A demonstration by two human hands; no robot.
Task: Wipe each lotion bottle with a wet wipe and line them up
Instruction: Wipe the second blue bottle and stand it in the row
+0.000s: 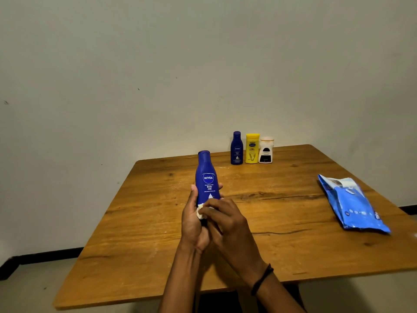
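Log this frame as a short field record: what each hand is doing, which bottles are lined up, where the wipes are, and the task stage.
left hand: left hand grips the lower body of the blue Nivea Body Milk bottle, held upright above the wooden table
right hand: right hand presses a white wet wipe against the bottle's lower part
lined up: small blue Nivea bottle, yellow lotion bottle, white lotion bottle, upright in a row at the far edge
wipes: blue wet wipe pack lies flat, right side
stage: fourth bottle being wiped, not yet placed
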